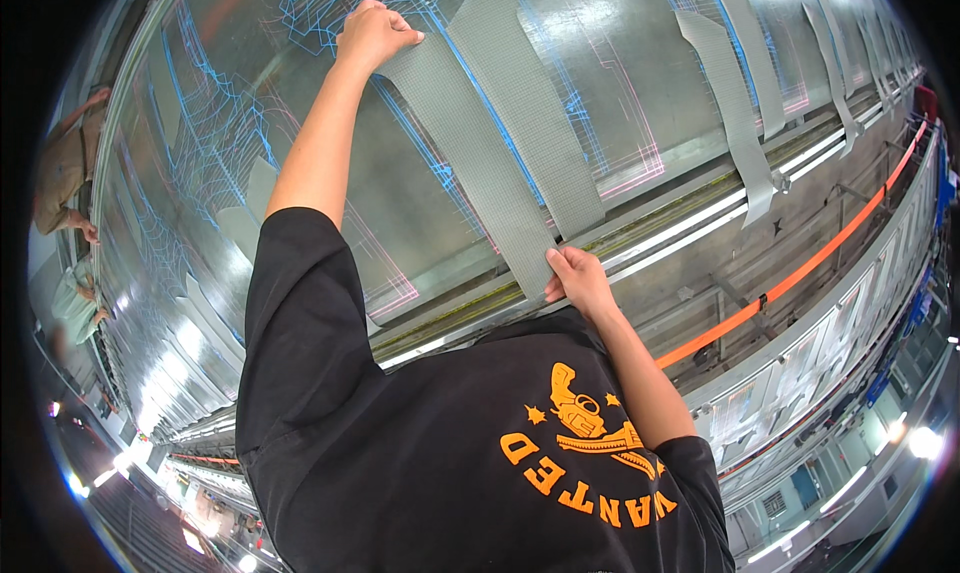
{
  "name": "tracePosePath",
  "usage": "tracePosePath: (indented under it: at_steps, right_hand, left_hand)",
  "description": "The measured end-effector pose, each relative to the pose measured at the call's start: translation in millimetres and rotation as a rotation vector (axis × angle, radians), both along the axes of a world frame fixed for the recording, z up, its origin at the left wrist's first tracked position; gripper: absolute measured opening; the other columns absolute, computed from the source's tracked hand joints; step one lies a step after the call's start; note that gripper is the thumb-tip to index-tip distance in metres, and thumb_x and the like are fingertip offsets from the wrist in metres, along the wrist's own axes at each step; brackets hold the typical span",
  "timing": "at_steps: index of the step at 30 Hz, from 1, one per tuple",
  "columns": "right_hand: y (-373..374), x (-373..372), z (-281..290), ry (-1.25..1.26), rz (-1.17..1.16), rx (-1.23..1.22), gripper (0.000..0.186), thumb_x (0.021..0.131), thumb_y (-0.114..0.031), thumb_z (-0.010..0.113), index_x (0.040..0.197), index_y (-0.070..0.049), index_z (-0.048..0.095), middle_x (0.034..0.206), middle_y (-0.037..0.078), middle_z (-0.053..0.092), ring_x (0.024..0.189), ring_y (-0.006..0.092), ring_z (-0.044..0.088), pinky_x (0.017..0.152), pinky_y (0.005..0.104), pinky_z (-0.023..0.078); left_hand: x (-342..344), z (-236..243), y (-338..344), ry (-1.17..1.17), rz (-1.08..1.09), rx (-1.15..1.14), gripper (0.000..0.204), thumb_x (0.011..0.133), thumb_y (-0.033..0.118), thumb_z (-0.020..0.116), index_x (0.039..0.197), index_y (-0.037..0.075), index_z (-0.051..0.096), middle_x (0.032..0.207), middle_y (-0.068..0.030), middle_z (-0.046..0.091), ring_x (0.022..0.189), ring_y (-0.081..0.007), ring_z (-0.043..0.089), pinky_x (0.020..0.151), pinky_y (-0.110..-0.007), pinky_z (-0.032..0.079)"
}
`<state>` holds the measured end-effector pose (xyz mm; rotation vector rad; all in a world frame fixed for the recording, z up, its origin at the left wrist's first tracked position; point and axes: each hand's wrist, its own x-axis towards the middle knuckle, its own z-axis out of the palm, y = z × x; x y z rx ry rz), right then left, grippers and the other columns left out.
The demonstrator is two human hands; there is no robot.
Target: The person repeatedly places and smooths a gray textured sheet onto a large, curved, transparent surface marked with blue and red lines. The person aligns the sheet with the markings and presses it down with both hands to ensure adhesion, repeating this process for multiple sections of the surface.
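A long grey strip of finely textured, fabric-like sheet (455,138) runs slantwise between my two hands. At its far end my left hand (375,38) is closed, its fingers pinching the corner. My right hand (578,278) grips the near end between thumb and fingers, by the table's front edge. A second grey strip (525,103) lies just to the right of the held one, flat on the metal table. Part of the far end is covered by my left hand.
The long shiny metal table (625,43) carries blue and pink marking lines. More grey strips (725,103) lie to the right, some overhanging the edge. A metal rail (680,238) and an orange band (740,318) run along the near side. Another person's arm (80,113) shows at far left.
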<state>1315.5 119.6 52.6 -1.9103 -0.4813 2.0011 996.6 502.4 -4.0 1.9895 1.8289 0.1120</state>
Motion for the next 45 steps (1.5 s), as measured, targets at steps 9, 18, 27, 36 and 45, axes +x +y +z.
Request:
tracePosePath:
  at_steps: [9,18,27,36,45]
  right_hand:
    - [-1,1,-6,0.004,-0.002,0.005,0.037,0.109,-0.027,0.06,0.08,-0.002,0.056,0.067,0.005,0.06,0.055,0.0125,0.063,0.05,0.0294,0.058]
    - [-1,2,-6,-0.005,-0.004,-0.003,0.037,0.108,-0.026,0.06,0.081,-0.001,0.056,0.067,0.006,0.06,0.055,0.0133,0.064,0.049,0.0301,0.058]
    - [-3,2,-12,-0.017,0.005,-0.004,0.036,0.108,-0.025,0.059,0.085,0.002,0.059,0.068,0.007,0.062,0.055,0.0143,0.065,0.05,0.0307,0.059]
    - [-4,2,-14,-0.028,0.014,0.001,0.037,0.107,-0.025,0.06,0.082,0.002,0.058,0.067,0.008,0.063,0.054,0.0156,0.066,0.05,0.0315,0.059]
    - [0,1,-15,-0.089,0.022,-0.052,0.038,0.107,-0.026,0.058,0.085,0.005,0.06,0.066,0.012,0.065,0.052,0.0188,0.067,0.047,0.034,0.06]
  left_hand:
    - [-2,-6,1,-0.021,-0.019,0.034,0.03,0.076,0.047,0.089,0.089,0.02,0.084,0.145,-0.0081,0.058,0.134,-0.0322,0.054,0.099,-0.063,0.047]
    - [-1,-5,1,-0.017,-0.015,0.012,0.03,0.076,0.048,0.089,0.09,0.021,0.084,0.147,-0.0083,0.056,0.136,-0.0336,0.052,0.099,-0.066,0.045]
    - [14,8,-4,0.08,0.012,0.001,0.04,0.074,0.054,0.088,0.091,0.019,0.084,0.148,-0.0096,0.054,0.136,-0.0347,0.051,0.096,-0.062,0.049]
    - [24,8,-4,0.138,0.065,-0.033,0.05,0.073,0.063,0.087,0.095,0.019,0.084,0.149,-0.0101,0.05,0.138,-0.0394,0.045,0.1,-0.069,0.043]
    - [24,2,-2,0.167,0.056,-0.028,0.057,0.073,0.065,0.085,0.098,0.014,0.082,0.153,-0.012,0.048,0.139,-0.038,0.045,0.104,-0.064,0.042]
